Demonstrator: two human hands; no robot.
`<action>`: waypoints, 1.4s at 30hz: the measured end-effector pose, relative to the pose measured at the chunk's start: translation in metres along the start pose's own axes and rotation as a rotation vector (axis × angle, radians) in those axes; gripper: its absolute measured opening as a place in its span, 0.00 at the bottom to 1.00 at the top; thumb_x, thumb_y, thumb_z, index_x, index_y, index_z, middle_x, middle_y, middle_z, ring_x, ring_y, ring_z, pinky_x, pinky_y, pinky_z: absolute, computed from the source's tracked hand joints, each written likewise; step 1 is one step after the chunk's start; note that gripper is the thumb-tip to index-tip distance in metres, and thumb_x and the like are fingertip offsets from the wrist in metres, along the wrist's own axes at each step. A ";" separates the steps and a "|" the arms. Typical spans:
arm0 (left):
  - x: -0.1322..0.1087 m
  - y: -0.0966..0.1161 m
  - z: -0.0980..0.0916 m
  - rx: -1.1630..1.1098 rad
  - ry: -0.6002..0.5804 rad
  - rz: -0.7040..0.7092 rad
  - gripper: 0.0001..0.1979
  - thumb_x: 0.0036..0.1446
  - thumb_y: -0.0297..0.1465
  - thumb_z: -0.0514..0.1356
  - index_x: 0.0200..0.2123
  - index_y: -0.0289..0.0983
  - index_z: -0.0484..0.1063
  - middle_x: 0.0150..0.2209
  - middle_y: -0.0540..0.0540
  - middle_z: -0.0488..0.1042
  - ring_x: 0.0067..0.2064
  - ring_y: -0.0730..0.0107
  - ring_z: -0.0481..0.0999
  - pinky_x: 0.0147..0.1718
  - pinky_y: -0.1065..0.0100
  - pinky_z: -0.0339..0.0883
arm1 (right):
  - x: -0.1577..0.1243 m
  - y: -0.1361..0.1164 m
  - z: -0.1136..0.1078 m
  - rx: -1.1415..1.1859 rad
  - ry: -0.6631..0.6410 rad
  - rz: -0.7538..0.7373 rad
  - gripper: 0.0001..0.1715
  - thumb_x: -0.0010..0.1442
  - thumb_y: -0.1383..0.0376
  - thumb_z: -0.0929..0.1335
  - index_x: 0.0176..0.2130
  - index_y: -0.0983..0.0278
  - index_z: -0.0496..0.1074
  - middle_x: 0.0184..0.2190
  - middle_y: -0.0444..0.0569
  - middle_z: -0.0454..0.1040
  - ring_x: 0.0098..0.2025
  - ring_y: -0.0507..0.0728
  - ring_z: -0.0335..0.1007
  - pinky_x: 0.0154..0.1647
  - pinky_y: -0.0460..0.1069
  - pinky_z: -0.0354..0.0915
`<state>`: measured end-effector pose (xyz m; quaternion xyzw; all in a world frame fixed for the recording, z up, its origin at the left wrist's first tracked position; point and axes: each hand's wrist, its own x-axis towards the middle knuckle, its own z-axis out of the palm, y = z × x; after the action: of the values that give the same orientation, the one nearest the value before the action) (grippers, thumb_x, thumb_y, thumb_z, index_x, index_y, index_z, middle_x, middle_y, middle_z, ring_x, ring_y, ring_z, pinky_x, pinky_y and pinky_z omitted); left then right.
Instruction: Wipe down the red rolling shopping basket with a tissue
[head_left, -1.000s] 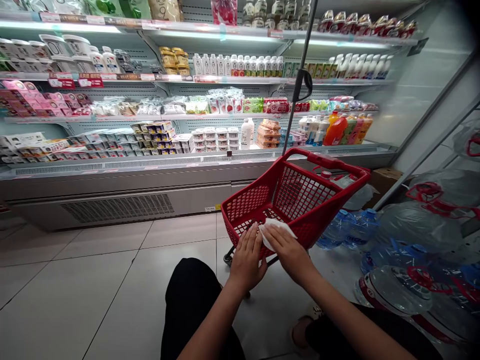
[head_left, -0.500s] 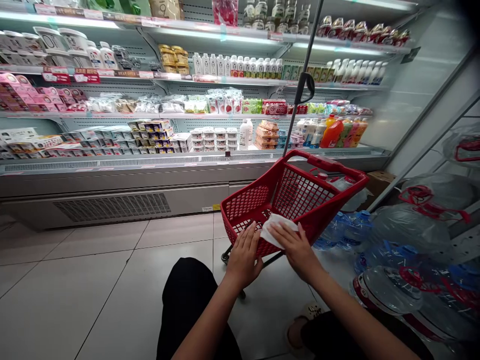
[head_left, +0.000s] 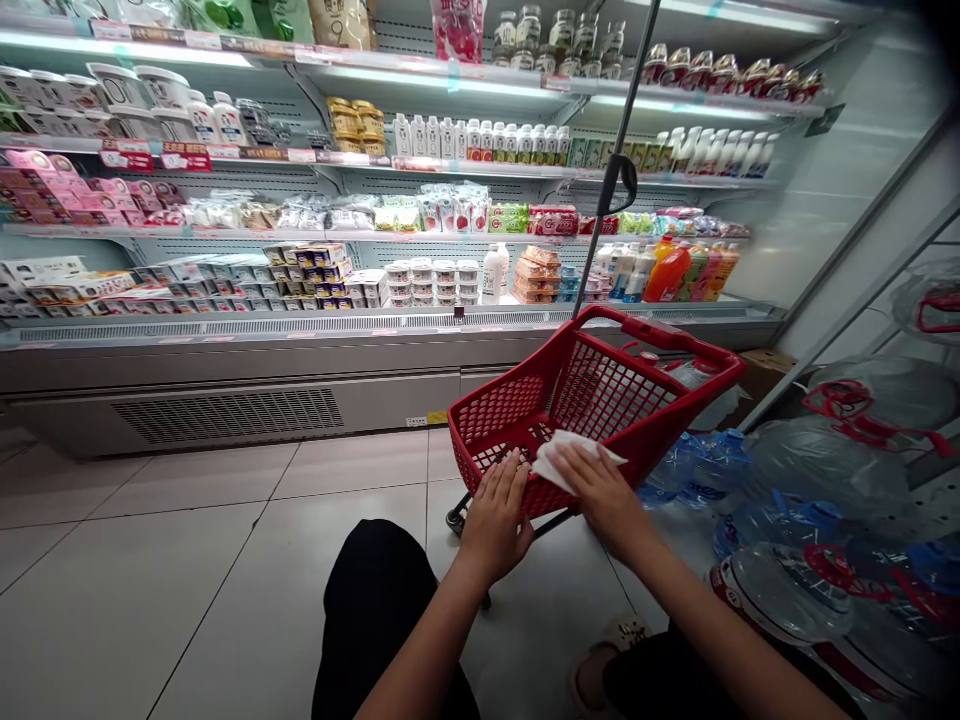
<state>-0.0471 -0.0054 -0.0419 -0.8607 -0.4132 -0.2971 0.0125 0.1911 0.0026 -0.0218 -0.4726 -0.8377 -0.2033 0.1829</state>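
Note:
A small red plastic shopping cart [head_left: 510,405] with lattice walls stands in front of me, tilted to the right in view. My left hand [head_left: 496,515] is hooked over its near rim, fingers together on top and thumb on the outer side. Just right of it, my right hand [head_left: 600,500] presses a white wipe [head_left: 555,465] onto the same rim. The wipe is bunched under the fingers, one corner sticking out to the right. Part of the rim is hidden beneath both hands.
Behind the cart runs a refrigerated display case [head_left: 247,360] stocked with dairy and drinks. A thin dark pole [head_left: 611,150] rises behind the cart. Large water bottles [head_left: 780,590] crowd the floor at right. Pale tiles [head_left: 210,560] cover the floor.
The cart and both hands sit slightly further right in view. My right hand and the wipe have shifted a little along the rim, and the wipe's right corner now sticks up.

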 end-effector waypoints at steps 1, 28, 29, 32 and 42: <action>0.000 0.000 0.000 -0.003 0.002 0.001 0.45 0.53 0.24 0.58 0.73 0.35 0.47 0.76 0.37 0.47 0.76 0.53 0.48 0.72 0.45 0.52 | -0.002 -0.010 -0.002 0.012 -0.008 -0.038 0.46 0.65 0.76 0.58 0.76 0.55 0.46 0.73 0.47 0.59 0.74 0.60 0.53 0.75 0.64 0.47; -0.006 0.003 -0.005 -0.009 -0.011 0.023 0.47 0.52 0.23 0.57 0.75 0.37 0.45 0.75 0.41 0.52 0.74 0.53 0.54 0.71 0.47 0.54 | -0.006 0.003 0.001 0.157 -0.037 0.120 0.42 0.68 0.72 0.57 0.76 0.55 0.44 0.72 0.49 0.60 0.75 0.58 0.49 0.74 0.65 0.53; -0.006 0.003 -0.005 -0.010 -0.009 0.024 0.47 0.52 0.23 0.57 0.75 0.38 0.45 0.75 0.41 0.52 0.74 0.53 0.54 0.71 0.47 0.54 | -0.007 0.000 0.002 0.151 -0.024 0.107 0.43 0.68 0.72 0.57 0.77 0.57 0.42 0.73 0.50 0.60 0.75 0.58 0.49 0.74 0.64 0.54; -0.006 0.001 -0.005 -0.012 -0.011 0.025 0.48 0.52 0.23 0.58 0.75 0.38 0.45 0.75 0.41 0.52 0.75 0.53 0.53 0.71 0.47 0.54 | -0.008 0.001 0.004 0.145 -0.024 0.045 0.43 0.69 0.73 0.56 0.77 0.58 0.39 0.73 0.51 0.58 0.75 0.58 0.50 0.73 0.62 0.57; -0.002 0.003 -0.002 -0.008 -0.023 0.030 0.48 0.53 0.23 0.57 0.76 0.39 0.42 0.76 0.42 0.50 0.74 0.53 0.54 0.71 0.47 0.53 | -0.011 0.036 -0.002 0.103 -0.005 0.063 0.41 0.68 0.72 0.58 0.76 0.57 0.46 0.72 0.51 0.61 0.74 0.59 0.54 0.72 0.62 0.59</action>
<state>-0.0468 -0.0093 -0.0410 -0.8703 -0.3990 -0.2886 0.0086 0.2274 0.0111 -0.0197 -0.4895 -0.8322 -0.1529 0.2110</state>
